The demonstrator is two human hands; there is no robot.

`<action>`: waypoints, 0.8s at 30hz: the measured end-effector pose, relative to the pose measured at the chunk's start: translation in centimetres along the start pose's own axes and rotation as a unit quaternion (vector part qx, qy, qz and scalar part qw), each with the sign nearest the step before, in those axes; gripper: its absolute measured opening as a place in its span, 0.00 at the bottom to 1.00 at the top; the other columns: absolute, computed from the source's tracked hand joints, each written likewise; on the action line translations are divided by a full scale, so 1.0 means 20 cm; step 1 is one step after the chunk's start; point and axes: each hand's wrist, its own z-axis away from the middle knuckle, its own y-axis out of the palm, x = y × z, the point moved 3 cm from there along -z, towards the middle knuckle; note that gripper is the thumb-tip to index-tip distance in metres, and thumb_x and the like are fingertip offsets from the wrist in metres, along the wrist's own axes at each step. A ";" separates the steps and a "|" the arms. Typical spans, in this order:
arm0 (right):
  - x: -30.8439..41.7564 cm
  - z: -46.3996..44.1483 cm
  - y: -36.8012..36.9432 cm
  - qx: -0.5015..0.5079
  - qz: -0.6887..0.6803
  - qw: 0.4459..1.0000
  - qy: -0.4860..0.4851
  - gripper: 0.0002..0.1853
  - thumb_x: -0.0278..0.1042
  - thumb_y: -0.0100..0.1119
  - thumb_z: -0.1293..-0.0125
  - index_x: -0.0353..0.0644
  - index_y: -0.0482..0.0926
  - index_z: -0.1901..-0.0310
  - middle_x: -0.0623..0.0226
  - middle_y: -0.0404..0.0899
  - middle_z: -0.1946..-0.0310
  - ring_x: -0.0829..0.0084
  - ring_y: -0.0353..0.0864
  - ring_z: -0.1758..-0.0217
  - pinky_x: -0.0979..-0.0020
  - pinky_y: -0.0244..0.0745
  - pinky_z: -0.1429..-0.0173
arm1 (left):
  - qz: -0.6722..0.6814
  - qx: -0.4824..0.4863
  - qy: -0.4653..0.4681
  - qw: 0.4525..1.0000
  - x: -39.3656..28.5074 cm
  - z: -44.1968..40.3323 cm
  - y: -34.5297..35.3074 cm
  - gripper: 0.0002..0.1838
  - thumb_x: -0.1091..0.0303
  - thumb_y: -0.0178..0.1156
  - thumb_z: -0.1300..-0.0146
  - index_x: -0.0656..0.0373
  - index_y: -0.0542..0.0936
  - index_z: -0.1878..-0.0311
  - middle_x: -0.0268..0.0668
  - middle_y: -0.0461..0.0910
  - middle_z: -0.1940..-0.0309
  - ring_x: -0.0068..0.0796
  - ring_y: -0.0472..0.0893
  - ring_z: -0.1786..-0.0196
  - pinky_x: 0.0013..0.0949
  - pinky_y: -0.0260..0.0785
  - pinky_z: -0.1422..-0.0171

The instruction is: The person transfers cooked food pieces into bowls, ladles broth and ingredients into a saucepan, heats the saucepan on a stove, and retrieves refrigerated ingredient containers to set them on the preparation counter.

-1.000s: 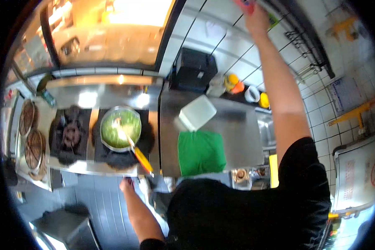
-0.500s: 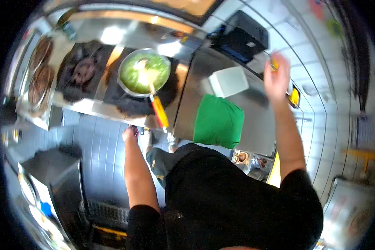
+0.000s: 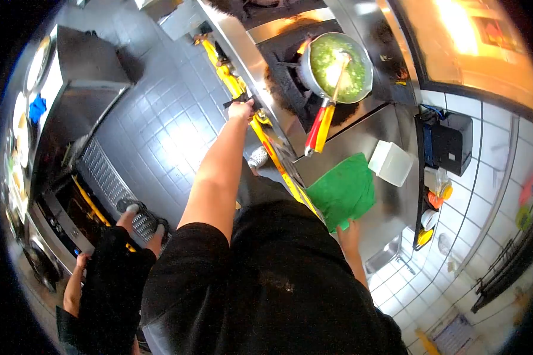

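Observation:
My left hand [image 3: 241, 110] is at the stove's front edge, its fingers closed round a dark valve handle beside the yellow pipe [image 3: 224, 72]. On the steel counter lies a green cloth [image 3: 343, 192]; its near edge is pinched in my right hand [image 3: 348, 232]. A pot [image 3: 339, 68] of green pieces in liquid stands on the burner. A spoon or ladle rests in it, and the pot's red handle [image 3: 317, 131] and a yellow handle [image 3: 324, 127] point towards the counter.
A pale plastic container [image 3: 391, 163] stands beyond the cloth. Along the tiled wall are a black box [image 3: 450, 142] and small containers with orange and yellow lids [image 3: 437, 198]. A sink [image 3: 384, 254] is at the counter's end. Another person [image 3: 109, 284] stands at the lower left.
The view has turned towards the left. My right hand has come down from near the wall to the green cloth and taken its edge. My left hand stays at the stove front.

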 end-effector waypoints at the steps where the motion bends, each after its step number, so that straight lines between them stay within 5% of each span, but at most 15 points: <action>1: 0.00 0.00 -0.01 0.004 -0.001 1.000 -0.003 0.36 0.46 0.72 0.39 0.36 0.72 0.33 0.38 0.66 0.30 0.42 0.65 0.27 0.51 0.60 0.23 | -0.009 -0.014 0.002 1.000 0.00 0.01 0.00 0.13 0.67 0.72 0.37 0.61 0.77 0.67 0.36 0.79 0.77 0.28 0.76 0.81 0.34 0.64 0.80; 4: 0.00 0.00 -0.05 -0.039 0.002 0.999 -0.035 0.31 0.43 0.72 0.39 0.33 0.76 0.38 0.41 0.73 0.39 0.43 0.71 0.33 0.53 0.66 0.28 | -0.012 -0.032 0.000 0.999 -0.01 0.02 0.02 0.13 0.65 0.71 0.36 0.60 0.76 0.64 0.36 0.78 0.76 0.28 0.77 0.78 0.34 0.66 0.78; 10: -0.07 -0.07 -0.13 -0.009 0.011 1.000 -0.019 0.32 0.45 0.70 0.37 0.35 0.76 0.36 0.41 0.70 0.33 0.44 0.68 0.29 0.54 0.63 0.25 | 0.007 -0.042 -0.004 0.999 0.01 0.04 0.01 0.14 0.62 0.71 0.35 0.56 0.75 0.65 0.31 0.77 0.75 0.26 0.77 0.74 0.35 0.71 0.70; 16: -0.03 -0.11 -0.21 -0.036 0.004 0.999 -0.040 0.28 0.43 0.70 0.37 0.35 0.77 0.40 0.45 0.76 0.41 0.47 0.75 0.36 0.57 0.71 0.32 | -0.017 -0.035 -0.005 0.999 0.01 0.03 0.00 0.13 0.61 0.72 0.37 0.57 0.77 0.65 0.32 0.79 0.74 0.27 0.80 0.73 0.37 0.73 0.68; 19: -0.02 -0.12 -0.22 -0.024 -0.016 0.999 -0.023 0.28 0.44 0.69 0.36 0.35 0.78 0.40 0.45 0.77 0.41 0.48 0.76 0.36 0.58 0.71 0.33 | 0.016 -0.050 0.014 0.999 0.00 0.05 0.01 0.16 0.64 0.74 0.39 0.66 0.78 0.64 0.38 0.79 0.78 0.29 0.75 0.81 0.36 0.68 0.78; 24: -0.09 -0.12 -0.19 -0.042 0.000 0.998 -0.045 0.27 0.45 0.69 0.36 0.35 0.79 0.41 0.46 0.78 0.43 0.49 0.77 0.39 0.58 0.72 0.34 | 0.001 -0.029 -0.006 1.000 0.00 0.05 0.00 0.16 0.64 0.73 0.39 0.61 0.76 0.59 0.34 0.78 0.75 0.27 0.77 0.77 0.36 0.72 0.71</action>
